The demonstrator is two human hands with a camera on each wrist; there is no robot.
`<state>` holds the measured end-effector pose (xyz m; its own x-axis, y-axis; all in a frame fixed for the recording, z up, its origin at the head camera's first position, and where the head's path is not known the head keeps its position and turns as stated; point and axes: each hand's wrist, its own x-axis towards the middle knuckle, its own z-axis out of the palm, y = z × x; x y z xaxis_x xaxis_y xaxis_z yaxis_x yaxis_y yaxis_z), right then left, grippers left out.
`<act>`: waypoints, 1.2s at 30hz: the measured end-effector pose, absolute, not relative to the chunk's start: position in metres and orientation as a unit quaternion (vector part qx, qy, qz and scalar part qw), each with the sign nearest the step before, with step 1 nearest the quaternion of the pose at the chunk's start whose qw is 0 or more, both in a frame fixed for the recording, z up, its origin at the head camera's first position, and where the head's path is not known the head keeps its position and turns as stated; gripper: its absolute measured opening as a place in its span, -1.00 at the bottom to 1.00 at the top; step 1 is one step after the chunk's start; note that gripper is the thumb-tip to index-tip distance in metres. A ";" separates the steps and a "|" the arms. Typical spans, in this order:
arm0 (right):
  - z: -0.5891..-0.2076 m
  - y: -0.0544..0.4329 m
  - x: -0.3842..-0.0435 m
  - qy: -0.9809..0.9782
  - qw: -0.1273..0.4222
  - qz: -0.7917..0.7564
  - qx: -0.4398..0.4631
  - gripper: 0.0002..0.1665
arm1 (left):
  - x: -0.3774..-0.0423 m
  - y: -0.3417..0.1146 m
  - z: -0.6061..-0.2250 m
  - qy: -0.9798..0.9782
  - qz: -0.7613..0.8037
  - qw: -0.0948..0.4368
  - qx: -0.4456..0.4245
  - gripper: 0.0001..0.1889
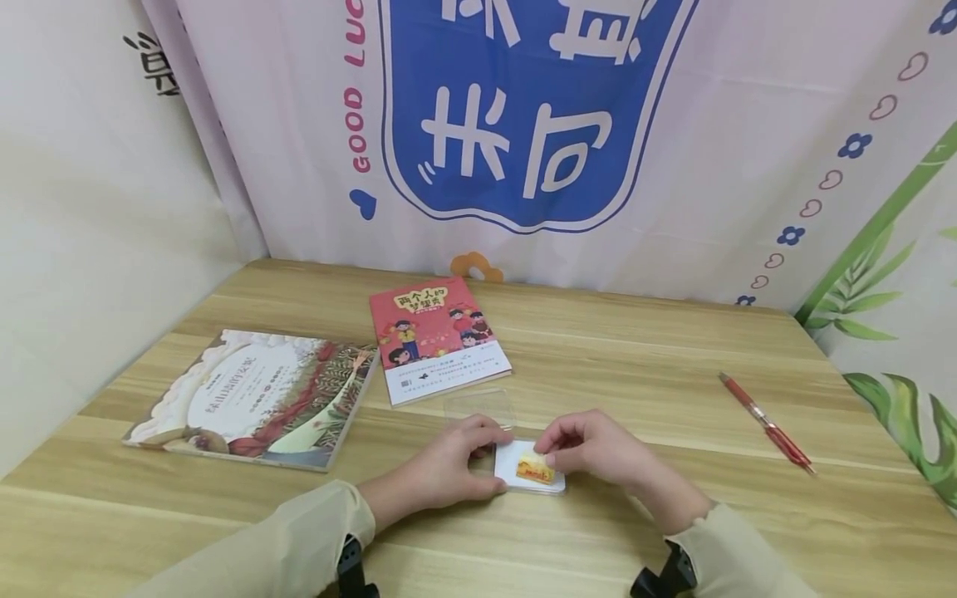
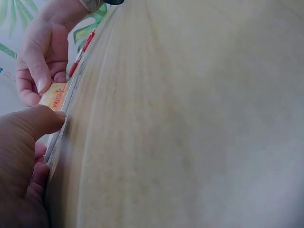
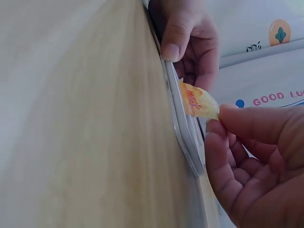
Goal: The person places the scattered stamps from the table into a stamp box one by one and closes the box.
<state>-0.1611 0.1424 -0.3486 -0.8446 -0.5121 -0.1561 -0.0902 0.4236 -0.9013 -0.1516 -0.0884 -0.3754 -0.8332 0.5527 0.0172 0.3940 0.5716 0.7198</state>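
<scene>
A thin stack of white cards in a clear case point(image 1: 529, 480) lies on the table, its surface partly covered by the hands. My left hand point(image 1: 447, 469) grips the case's left end, thumb at the near edge and fingers at the far edge. Between thumb and forefinger, my right hand point(image 1: 598, 453) pinches a small yellow and orange printed sticker point(image 1: 535, 471). In the right wrist view the sticker point(image 3: 197, 100) bends upward, its orange end against the white surface. Its pale end is at the fingertips of my right hand point(image 3: 256, 156).
Behind my left hand lies a clear plastic lid point(image 1: 478, 407). A red and white booklet point(image 1: 444, 345) is farther back, and a picture-covered book point(image 1: 254, 399) sits to the left. To the right is a red pen point(image 1: 766, 423). A printed curtain point(image 1: 299, 166) hangs behind the table.
</scene>
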 end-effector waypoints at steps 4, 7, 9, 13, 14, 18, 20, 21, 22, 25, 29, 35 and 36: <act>-0.349 0.136 -0.161 0.835 0.190 -0.478 -0.193 -0.88 | -0.151 -0.089 -0.376 0.881 0.375 0.101 0.270 -0.47; -0.347 0.130 -0.160 0.850 0.172 -0.459 -0.193 -0.90 | -0.150 -0.089 -0.376 0.881 0.376 0.099 0.271 -0.47; -0.347 0.126 -0.158 0.857 0.158 -0.452 -0.190 -0.91 | -0.150 -0.089 -0.376 0.880 0.376 0.100 0.271 -0.47; -0.350 0.119 -0.157 0.869 0.126 -0.444 -0.179 -0.92 | -0.150 -0.090 -0.376 0.879 0.378 0.099 0.274 -0.48; -0.350 0.118 -0.157 0.870 0.118 -0.443 -0.181 -0.92 | -0.150 -0.090 -0.376 0.879 0.378 0.098 0.275 -0.48; -0.353 0.114 -0.157 0.875 0.089 -0.434 -0.197 -0.93 | -0.151 -0.090 -0.376 0.877 0.379 0.097 0.279 -0.49; -0.354 0.112 -0.157 0.877 0.077 -0.430 -0.200 -0.92 | -0.151 -0.090 -0.376 0.876 0.381 0.097 0.280 -0.48; -0.355 0.111 -0.157 0.878 0.070 -0.428 -0.202 -0.92 | -0.151 -0.090 -0.377 0.876 0.381 0.096 0.281 -0.48; -0.355 0.110 -0.156 0.879 0.064 -0.426 -0.202 -0.91 | -0.151 -0.090 -0.377 0.876 0.380 0.095 0.282 -0.48; -0.357 0.108 -0.156 0.881 0.049 -0.425 -0.201 -0.90 | -0.151 -0.090 -0.377 0.876 0.379 0.091 0.283 -0.49; -0.359 0.106 -0.157 0.884 0.039 -0.421 -0.197 -0.90 | -0.152 -0.089 -0.377 0.877 0.378 0.086 0.285 -0.48; -0.359 0.104 -0.156 0.893 0.039 -0.414 -0.172 -0.88 | -0.151 -0.089 -0.377 0.876 0.379 0.084 0.286 -0.48; -0.359 0.104 -0.156 0.894 0.039 -0.414 -0.168 -0.88 | -0.151 -0.089 -0.377 0.876 0.379 0.085 0.286 -0.48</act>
<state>-0.1563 0.1043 -0.3591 -0.9403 -0.3329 0.0704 -0.2688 0.5999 -0.7536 -0.1511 -0.0894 -0.3768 -0.8223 0.5648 0.0688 0.4366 0.5489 0.7128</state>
